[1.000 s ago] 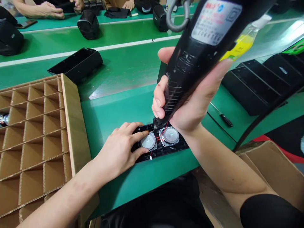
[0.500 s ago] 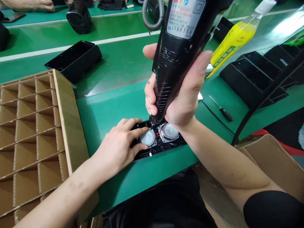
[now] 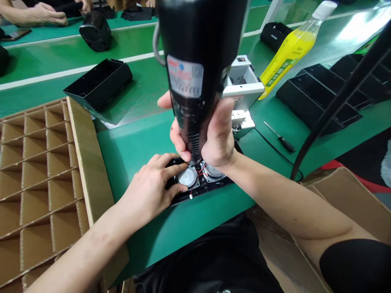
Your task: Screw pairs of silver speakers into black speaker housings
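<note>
My right hand (image 3: 210,138) is wrapped round a black electric screwdriver (image 3: 195,110), held nearly upright with its nose down at the speaker panel. My left hand (image 3: 149,187) grips the left round speaker (image 3: 187,177), thumb on the near side and fingers on the far side. That speaker sits in a long black panel (image 3: 201,190). A second silver speaker (image 3: 214,172) lies beside it, partly covered by my right hand. Red wires run between the two, and a small white plug (image 3: 191,196) hangs at the near edge. The screwdriver's tip is hidden.
A divided cardboard box (image 3: 77,162) stands at left. Behind it lies an open black housing (image 3: 99,83). To the right are a grey-white device (image 3: 244,87), a yellow bottle (image 3: 290,51), a hand screwdriver (image 3: 285,143) and black housings (image 3: 317,97). Another person's hands (image 3: 45,15) work across the bench.
The electric screwdriver has swung left and more upright with my right hand, uncovering the grey-white device. My left hand keeps its hold on the speaker. The view has shifted slightly.
</note>
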